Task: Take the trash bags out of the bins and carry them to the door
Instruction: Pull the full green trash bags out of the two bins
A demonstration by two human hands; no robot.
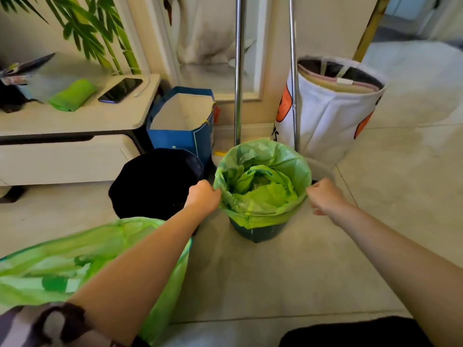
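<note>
A small bin (258,231) stood on the floor (288,279), lined with a green trash bag (263,176) folded over its rim. The left hand (203,196) was closed, pinching the bag's left edge. The right hand (324,196) was curled at the bag's right edge; actual grip could not be confirmed. The bag lay between both hands. A second green bag (50,266) lay at lower left beneath the left forearm, just beside a black bin (155,181).
</note>
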